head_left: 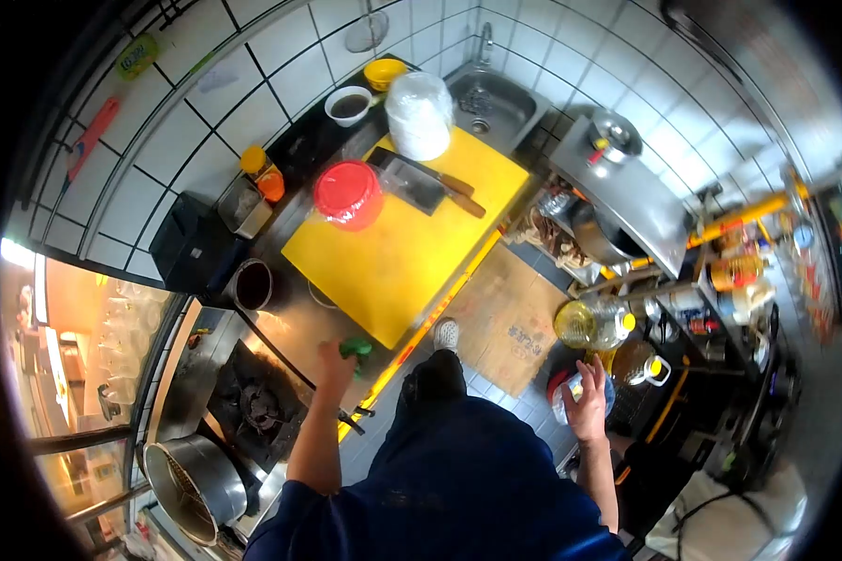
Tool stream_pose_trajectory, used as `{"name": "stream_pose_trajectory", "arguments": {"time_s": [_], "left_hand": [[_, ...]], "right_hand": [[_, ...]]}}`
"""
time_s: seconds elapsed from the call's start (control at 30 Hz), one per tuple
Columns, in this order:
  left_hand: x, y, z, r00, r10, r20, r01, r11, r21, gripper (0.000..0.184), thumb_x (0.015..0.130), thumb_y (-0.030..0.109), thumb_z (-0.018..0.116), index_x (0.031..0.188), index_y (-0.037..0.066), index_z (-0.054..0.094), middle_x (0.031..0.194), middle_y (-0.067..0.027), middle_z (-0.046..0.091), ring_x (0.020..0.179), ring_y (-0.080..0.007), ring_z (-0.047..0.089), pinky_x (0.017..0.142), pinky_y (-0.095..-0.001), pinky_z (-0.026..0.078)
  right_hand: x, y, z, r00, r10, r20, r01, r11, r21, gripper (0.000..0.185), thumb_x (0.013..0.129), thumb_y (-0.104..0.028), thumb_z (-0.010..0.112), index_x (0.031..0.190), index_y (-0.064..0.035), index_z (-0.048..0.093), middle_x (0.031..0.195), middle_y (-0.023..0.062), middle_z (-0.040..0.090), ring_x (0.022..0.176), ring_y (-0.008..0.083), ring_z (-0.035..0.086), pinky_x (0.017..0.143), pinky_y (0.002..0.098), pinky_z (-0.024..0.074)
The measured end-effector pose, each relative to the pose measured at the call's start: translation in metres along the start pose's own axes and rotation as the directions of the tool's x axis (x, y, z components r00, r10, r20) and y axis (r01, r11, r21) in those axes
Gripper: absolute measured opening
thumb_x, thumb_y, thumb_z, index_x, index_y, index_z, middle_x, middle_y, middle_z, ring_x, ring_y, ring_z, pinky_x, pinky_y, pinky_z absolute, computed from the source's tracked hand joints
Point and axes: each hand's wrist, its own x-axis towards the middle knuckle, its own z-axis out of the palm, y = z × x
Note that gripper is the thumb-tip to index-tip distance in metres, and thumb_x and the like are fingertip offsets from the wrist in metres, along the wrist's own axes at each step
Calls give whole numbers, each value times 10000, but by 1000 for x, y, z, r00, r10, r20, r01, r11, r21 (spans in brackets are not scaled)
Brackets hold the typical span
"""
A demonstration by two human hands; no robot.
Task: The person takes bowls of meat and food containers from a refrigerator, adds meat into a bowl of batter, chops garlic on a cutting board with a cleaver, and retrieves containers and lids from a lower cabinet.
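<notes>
My left hand is closed on a crumpled green cloth over the steel counter, beside the near corner of the yellow cutting board. Part of the cloth is hidden behind the fingers, so its exact kind is hard to make out. On my right side, my right hand is raised with its fingers apart and holds nothing. It appears in front of a red and blue tub, near a large bottle of yellow oil.
On the board lie two cleavers, a red tub and a roll of plastic bags. A gas burner and large pot are at left. Cardboard covers the floor; a sink is behind.
</notes>
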Motion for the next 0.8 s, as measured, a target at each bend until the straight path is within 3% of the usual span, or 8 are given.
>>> {"name": "stream_pose_trajectory", "arguments": {"time_s": [0.07, 0.17, 0.3, 0.4, 0.5, 0.6, 0.7, 0.8], "left_hand": [[23, 35, -49, 996, -91, -14, 90, 993, -81, 728, 790, 367, 809, 1392, 68, 530, 1401, -297, 467, 1153, -488, 578, 990, -518, 498], [57, 114, -102, 988, -152, 17, 147, 976, 161, 816, 823, 366, 799, 1497, 73, 446, 1492, -318, 410, 1262, -493, 531, 1027, -505, 484], [151, 154, -125, 903, 227, -364, -171, 969, 178, 858, 851, 336, 793, 1554, 86, 370, 1618, -271, 280, 1422, -494, 383, 1072, -537, 459], [201, 202, -151, 912, 119, -393, 24, 940, 340, 791, 840, 331, 799, 1496, 76, 439, 1600, -248, 322, 1418, -488, 386, 1081, -503, 467], [234, 203, -143, 974, 67, -219, 9, 945, 327, 574, 839, 267, 788, 1331, 55, 583, 1528, -246, 407, 1355, -465, 460, 1073, -472, 480], [242, 185, -115, 973, 32, -228, 38, 955, 294, 311, 832, 168, 744, 1108, 42, 675, 1350, -229, 536, 1200, -440, 552, 996, -471, 518], [234, 154, -90, 911, 216, -351, -81, 929, 362, 146, 817, 100, 694, 946, 31, 686, 1104, -183, 630, 1046, -382, 597, 876, -488, 537], [238, 125, -77, 864, 413, -289, -258, 855, 450, 77, 810, 62, 655, 867, 14, 638, 890, -173, 632, 925, -376, 602, 782, -499, 519]], "right_hand": [[66, -18, 1, 990, -97, 103, 104, 993, -61, 556, 831, -72, 769, 1350, -17, 580, 1479, 294, 446, 1332, 444, 510, 1070, 456, 482], [183, -75, 14, 949, -276, 151, 289, 954, -79, 458, 833, -93, 780, 1267, -7, 658, 1463, 309, 486, 1249, 460, 578, 1041, 453, 507], [345, -159, 59, 817, -573, 65, 576, 816, -51, 422, 851, -150, 760, 1239, -5, 678, 1422, 248, 544, 1214, 437, 591, 1008, 476, 517], [456, -237, 110, 745, -663, -73, 662, 748, -44, 541, 893, -260, 750, 1347, -12, 592, 1417, 258, 541, 1246, 445, 566, 1038, 472, 490], [523, -306, 151, 763, -625, -165, 612, 781, -126, 647, 897, -380, 733, 1360, 38, 563, 1443, 270, 518, 1272, 427, 559, 1068, 471, 473], [575, -312, 194, 805, -567, 175, 594, 761, -262, 614, 904, -404, 715, 1316, 37, 601, 1428, 285, 529, 1364, 427, 464, 1107, 477, 433], [583, -303, 202, 913, -397, 96, 387, 916, 104, 571, 925, -397, 697, 1290, 36, 616, 1355, 288, 586, 1304, 404, 532, 1073, 438, 462], [581, -290, 182, 989, -137, 57, 114, 946, 305, 504, 961, -361, 663, 1255, 47, 631, 1263, 289, 644, 1226, 399, 600, 1029, 408, 491]]}}
